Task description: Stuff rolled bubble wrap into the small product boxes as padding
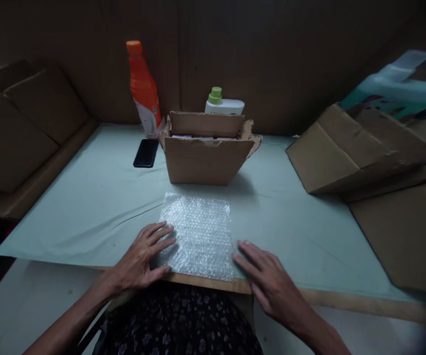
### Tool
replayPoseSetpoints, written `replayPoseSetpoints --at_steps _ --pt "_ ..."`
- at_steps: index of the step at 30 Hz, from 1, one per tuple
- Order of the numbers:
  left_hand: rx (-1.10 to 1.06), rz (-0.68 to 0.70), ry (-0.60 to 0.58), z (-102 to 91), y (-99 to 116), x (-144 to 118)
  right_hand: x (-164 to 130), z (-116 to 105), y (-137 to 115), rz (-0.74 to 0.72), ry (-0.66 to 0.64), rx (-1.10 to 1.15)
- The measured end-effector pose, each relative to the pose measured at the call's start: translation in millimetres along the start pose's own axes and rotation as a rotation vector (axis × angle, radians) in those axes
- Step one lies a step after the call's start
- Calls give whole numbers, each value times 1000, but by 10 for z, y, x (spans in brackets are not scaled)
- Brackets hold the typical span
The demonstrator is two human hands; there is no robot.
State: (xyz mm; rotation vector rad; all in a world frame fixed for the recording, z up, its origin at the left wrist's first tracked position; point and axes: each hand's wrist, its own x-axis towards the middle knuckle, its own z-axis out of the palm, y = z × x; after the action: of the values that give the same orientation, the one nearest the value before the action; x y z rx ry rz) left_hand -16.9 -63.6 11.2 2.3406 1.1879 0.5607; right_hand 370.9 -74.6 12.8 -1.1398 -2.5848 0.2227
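Observation:
A square sheet of bubble wrap (pixel 200 236) lies flat at the near edge of the table. My left hand (pixel 144 256) rests on its left side with the fingers spread. Just beyond the sheet's right edge is my right hand (pixel 266 276), its fingers stretched out and holding nothing. Behind the wrap stands an open cardboard box (pixel 203 161) with its flaps up. Items inside show only as pale tops, too hidden to name.
A black phone (pixel 146 153) lies left of the box, near an orange bottle (pixel 142 88). Behind the box stands a white bottle with a green cap (pixel 224 105). Cardboard boxes (pixel 17 133) flank the left; more cardboard (pixel 346 153) and a teal-liquid container (pixel 394 88) sit right.

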Motion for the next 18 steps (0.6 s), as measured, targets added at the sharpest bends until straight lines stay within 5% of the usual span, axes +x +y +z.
replayPoseSetpoints --at_steps 5,9,13,18 --pt "14 30 -145 -30 26 -197 370 176 -268 -5 21 205" --pt "-1 0 50 44 39 -151 477 172 -273 264 104 594" --pt "-109 -193 288 59 85 31 461 87 -231 573 121 880" --pt "-91 -396 277 40 66 295 568 163 -157 595 147 856"
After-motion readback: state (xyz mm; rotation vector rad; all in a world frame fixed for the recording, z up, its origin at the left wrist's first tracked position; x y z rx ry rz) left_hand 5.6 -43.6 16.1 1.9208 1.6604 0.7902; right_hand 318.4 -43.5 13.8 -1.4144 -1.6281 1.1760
